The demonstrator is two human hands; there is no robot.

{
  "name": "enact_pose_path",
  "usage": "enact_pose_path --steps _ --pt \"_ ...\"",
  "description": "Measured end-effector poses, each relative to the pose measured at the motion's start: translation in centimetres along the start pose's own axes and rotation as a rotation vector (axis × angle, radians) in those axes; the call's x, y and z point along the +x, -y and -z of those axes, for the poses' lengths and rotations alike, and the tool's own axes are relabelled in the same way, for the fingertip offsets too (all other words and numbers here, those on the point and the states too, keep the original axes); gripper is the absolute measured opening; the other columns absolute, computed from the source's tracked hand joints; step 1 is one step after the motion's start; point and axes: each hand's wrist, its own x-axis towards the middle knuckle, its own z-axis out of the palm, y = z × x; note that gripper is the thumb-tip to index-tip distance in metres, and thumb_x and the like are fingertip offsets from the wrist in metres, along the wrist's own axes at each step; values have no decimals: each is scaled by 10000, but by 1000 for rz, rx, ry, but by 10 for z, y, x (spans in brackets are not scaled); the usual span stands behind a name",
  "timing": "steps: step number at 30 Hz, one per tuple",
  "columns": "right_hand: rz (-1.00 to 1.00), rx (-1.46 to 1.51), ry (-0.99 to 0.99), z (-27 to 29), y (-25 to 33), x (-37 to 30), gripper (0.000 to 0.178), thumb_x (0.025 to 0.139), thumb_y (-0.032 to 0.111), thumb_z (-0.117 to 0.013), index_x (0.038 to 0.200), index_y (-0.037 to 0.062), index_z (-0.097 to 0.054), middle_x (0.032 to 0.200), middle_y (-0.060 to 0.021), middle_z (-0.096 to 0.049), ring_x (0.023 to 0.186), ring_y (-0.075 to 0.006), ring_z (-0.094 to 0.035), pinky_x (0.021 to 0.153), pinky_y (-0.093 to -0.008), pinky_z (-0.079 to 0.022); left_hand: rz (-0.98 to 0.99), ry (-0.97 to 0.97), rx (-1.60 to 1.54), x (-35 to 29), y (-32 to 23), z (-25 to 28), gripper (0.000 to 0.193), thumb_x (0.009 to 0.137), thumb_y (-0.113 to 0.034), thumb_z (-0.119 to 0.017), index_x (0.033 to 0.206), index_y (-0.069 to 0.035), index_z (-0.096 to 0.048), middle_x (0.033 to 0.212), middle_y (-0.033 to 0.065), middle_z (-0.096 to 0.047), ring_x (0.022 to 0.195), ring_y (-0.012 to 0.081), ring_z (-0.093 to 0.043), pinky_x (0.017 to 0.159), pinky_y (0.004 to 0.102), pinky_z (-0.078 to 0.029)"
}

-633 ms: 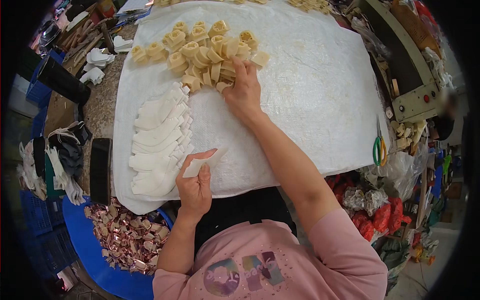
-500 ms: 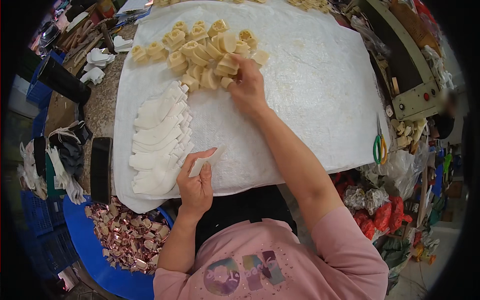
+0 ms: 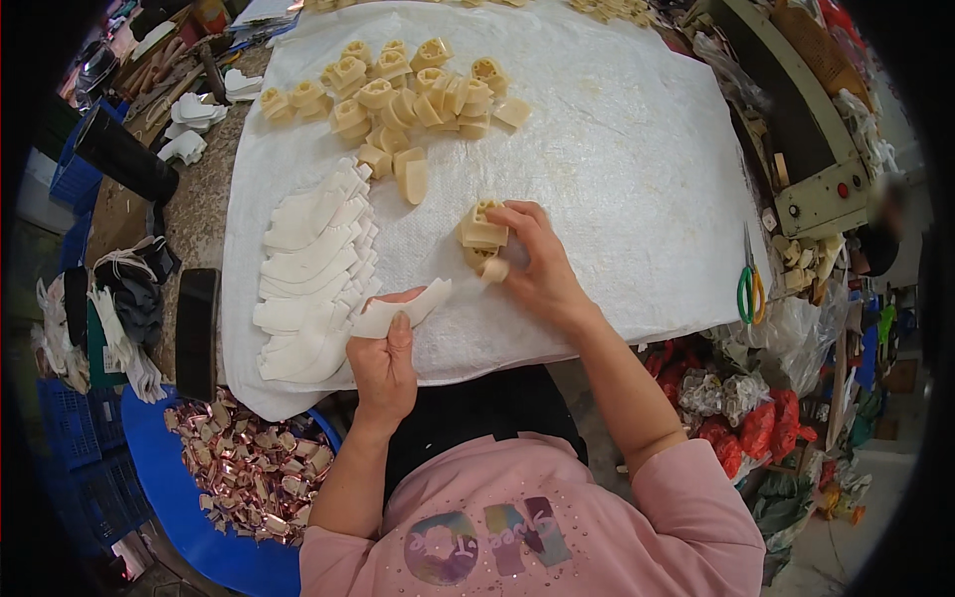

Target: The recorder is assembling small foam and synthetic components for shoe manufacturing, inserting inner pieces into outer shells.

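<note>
My left hand pinches a white curved strip between thumb and fingers, its free end pointing right. Just beyond it, my right hand grips a cream heel-shaped block with a hollow top; a smaller cream part below it, by the thumb, is blurred. Alongside my left hand lies an overlapping stack of similar white strips. Farther off is a loose pile of cream blocks, one of them lying at its near edge.
A white woven sheet covers the table. Scissors lie at its right edge, a dark phone at its left. Below left, a blue tub holds shiny pinkish pieces. A machine frame stands at right, a black cylinder at left.
My right hand has come back from the pile toward me, bringing a cream block close to my left hand. The white strip in my left hand has turned to lie more level.
</note>
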Motion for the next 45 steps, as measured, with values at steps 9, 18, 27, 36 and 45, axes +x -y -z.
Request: enact_pose_path --steps 9,18,27,36,45 --pt "-347 290 -142 -5 -12 2 364 736 -36 -679 1073 26 -558 1077 -130 -532 869 -229 -593 749 -278 -512 -156 293 10 17 -12 -29 264 944 -144 -440 1093 -11 -613 1075 153 -610 1012 264 -573 878 366 -427" --pt "-7 -429 -64 33 -6 -18 432 618 -102 -639 1026 32 -585 1120 -124 -522 1068 -322 -475 892 -379 -434 -255 324 258 20 0 -38 292 951 -197 -441 1107 -20 -613 1134 182 -593 1138 349 -523 986 429 -377" --pt "-289 -43 -201 30 -28 -20 343 822 -38 -562 1160 22 -555 1042 -148 -605 843 -293 -636 739 -344 -518 90 128 -200 8 -5 -36 340 984 -219 -410 1084 39 -606 924 106 -624 839 169 -587 737 271 -456" --pt "-497 514 -303 43 4 -38 317 938 103 -502 1245 27 -506 1102 -70 -573 940 -137 -547 806 -235 -438 501 117 -685 -13 -22 -15 346 999 -192 -384 1241 45 -457 727 39 -498 628 86 -423 541 201 -333" --pt "2 494 -80 18 84 -58 359 800 -93 -585 1136 28 -549 992 -128 -606 841 -229 -597 729 -299 -494 516 -39 -747 -28 -43 -21 357 991 -162 -408 1215 107 -482 1061 143 -600 873 123 -565 769 258 -456"
